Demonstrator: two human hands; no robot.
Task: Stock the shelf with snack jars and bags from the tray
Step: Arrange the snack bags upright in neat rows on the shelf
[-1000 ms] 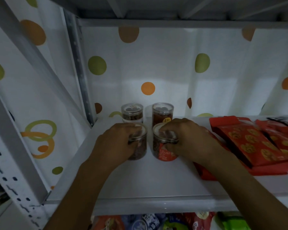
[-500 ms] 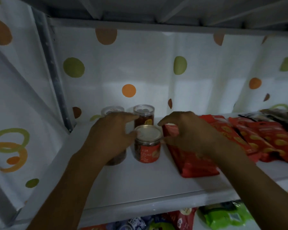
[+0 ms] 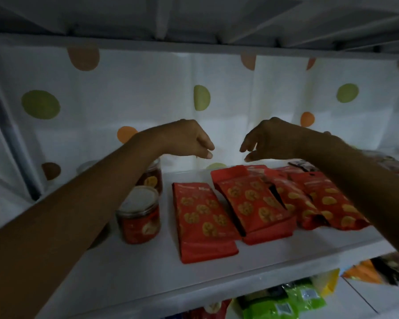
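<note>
Both hands hover above the white shelf [image 3: 134,277], empty. My left hand [image 3: 189,140] hangs with loosely curled fingers above the back of the shelf. Facing it, my right hand [image 3: 270,139] has relaxed fingers over the red bags. A red-labelled snack jar [image 3: 138,215] with a clear lid stands on the shelf under my left forearm, and a second jar [image 3: 151,178] stands behind it, partly hidden. Several red snack bags lie flat to the right: one [image 3: 203,222] beside the jars, another [image 3: 251,203] overlapping more bags [image 3: 327,199] farther right.
A white curtain with coloured dots [image 3: 200,100] backs the shelf. The upper shelf's underside [image 3: 194,17] is close overhead. A grey upright post [image 3: 16,143] stands at the left. Green bags [image 3: 283,300] and other packs lie on the lower shelf.
Both hands have let go of the front jars and risen above the shelf. The view has swung right, bringing the red bags to the middle.
</note>
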